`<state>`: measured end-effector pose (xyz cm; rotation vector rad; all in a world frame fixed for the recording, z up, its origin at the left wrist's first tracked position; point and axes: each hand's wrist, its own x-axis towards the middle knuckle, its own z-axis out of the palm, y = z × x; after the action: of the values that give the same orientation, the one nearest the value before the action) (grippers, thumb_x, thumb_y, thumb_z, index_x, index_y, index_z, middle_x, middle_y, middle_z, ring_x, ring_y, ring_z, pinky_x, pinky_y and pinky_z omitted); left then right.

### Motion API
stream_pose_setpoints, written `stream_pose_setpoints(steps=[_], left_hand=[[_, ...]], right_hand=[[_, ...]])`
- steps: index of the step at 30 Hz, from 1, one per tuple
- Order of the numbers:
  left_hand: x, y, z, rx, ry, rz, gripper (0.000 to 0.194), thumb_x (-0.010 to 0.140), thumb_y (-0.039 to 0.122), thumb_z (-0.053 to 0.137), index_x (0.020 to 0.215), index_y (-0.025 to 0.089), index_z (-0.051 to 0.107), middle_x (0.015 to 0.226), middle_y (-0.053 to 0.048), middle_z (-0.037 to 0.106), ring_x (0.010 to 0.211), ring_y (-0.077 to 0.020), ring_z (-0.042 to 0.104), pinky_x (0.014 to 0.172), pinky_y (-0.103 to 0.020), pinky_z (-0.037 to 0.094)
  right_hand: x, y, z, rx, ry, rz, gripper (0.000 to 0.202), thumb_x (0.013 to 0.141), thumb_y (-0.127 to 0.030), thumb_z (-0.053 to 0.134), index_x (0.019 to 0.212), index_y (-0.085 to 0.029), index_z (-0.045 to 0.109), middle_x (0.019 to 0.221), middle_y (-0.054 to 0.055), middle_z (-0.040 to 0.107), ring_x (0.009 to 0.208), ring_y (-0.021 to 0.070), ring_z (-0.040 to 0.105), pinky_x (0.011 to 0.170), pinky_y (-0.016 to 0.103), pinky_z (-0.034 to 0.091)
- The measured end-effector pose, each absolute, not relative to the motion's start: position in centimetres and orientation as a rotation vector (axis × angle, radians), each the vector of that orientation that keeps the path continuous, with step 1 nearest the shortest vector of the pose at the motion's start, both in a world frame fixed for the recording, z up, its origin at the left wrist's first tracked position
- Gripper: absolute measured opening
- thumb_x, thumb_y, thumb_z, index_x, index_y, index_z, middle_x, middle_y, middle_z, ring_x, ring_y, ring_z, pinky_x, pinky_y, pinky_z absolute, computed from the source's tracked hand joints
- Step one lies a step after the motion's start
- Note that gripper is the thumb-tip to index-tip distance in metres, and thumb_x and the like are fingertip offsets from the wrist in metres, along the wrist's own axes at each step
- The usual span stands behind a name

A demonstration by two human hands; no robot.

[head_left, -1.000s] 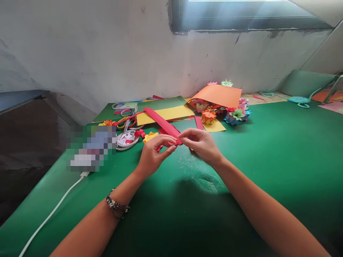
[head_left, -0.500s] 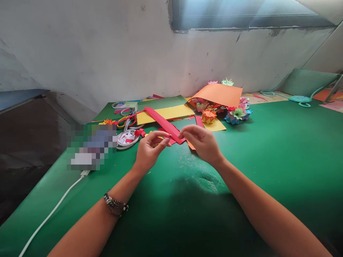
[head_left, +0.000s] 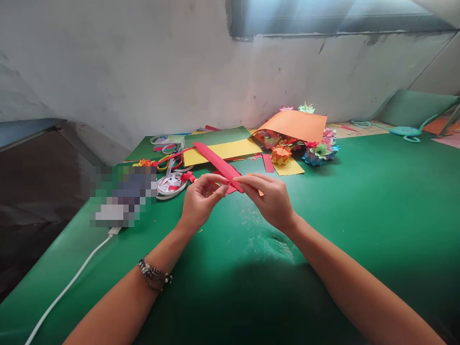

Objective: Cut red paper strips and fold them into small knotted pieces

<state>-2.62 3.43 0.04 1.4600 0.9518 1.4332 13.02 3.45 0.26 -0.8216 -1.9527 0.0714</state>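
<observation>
My left hand (head_left: 201,199) is closed in a pinch, with a tiny red paper piece (head_left: 229,182) at its fingertips. Just right of it, my right hand (head_left: 271,199) pinches too, its fingertips almost meeting the left ones. Whatever sits between the right fingers is too small to make out. Behind both hands a long red paper strip (head_left: 215,160) lies slantwise over other sheets. A roll of white tape (head_left: 171,186) holding paper scraps and a little red paper flower (head_left: 187,177) are close to the left hand.
Folded paper flowers (head_left: 319,153) sit under a curved orange sheet (head_left: 293,125) at the back. Yellow paper (head_left: 223,152), scissors (head_left: 168,164) and a blurred-out device with a white cable (head_left: 72,282) rest on the green table (head_left: 377,215). A wall (head_left: 143,72) stands behind.
My right hand has shifted slightly left and down, bringing its fingertips up to the left ones. The left hand has stayed nearly still.
</observation>
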Motion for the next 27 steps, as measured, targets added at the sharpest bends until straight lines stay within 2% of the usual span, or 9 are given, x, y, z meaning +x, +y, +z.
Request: stream_pose_setpoints(steps=[3,11,20,27], left_hand=[[-2.67,3.45,0.04,1.463,0.949,1.449,0.015,0.064,0.027,0.066,0.070,0.016,0.058,0.055,0.003,0.056,0.049,-0.0067,0.051,0.042,-0.017,0.039],[-2.68,3.49,-0.03,1.503,0.969,1.441,0.013,0.064,0.025,0.064,0.072,0.017,0.057,0.061,0.002,0.056,0.050,-0.0065,0.050,0.040,-0.017,0.038],[-2.70,3.32,-0.14,1.613,1.020,1.458,0.009,0.066,0.023,0.062,0.071,0.017,0.057,0.067,-0.001,0.059,0.054,-0.0077,0.053,0.043,-0.017,0.041],[-2.84,3.38,-0.27,1.700,1.055,1.446,0.008,0.069,0.023,0.061,0.073,0.017,0.057,0.070,-0.001,0.060,0.054,-0.0078,0.055,0.045,-0.018,0.043]], right_hand=[[12.96,3.58,0.18,-0.778,-1.991,0.020,0.018,0.084,-0.014,0.047,0.089,-0.015,0.064,0.079,0.004,0.066,0.068,0.0091,0.059,0.061,0.021,0.048],[12.98,3.82,-0.13,-0.802,-1.976,-0.021,0.015,0.081,-0.014,0.051,0.084,-0.013,0.066,0.070,0.002,0.066,0.060,0.0078,0.057,0.055,0.019,0.047],[12.99,3.57,0.07,-0.900,-1.985,0.028,0.018,0.082,-0.020,0.050,0.080,-0.019,0.068,0.069,0.001,0.066,0.058,0.0086,0.056,0.053,0.021,0.044],[12.90,3.59,0.00,-0.912,-2.015,0.045,0.020,0.081,-0.020,0.048,0.079,-0.018,0.068,0.066,0.001,0.066,0.051,0.0075,0.053,0.055,0.021,0.044]])
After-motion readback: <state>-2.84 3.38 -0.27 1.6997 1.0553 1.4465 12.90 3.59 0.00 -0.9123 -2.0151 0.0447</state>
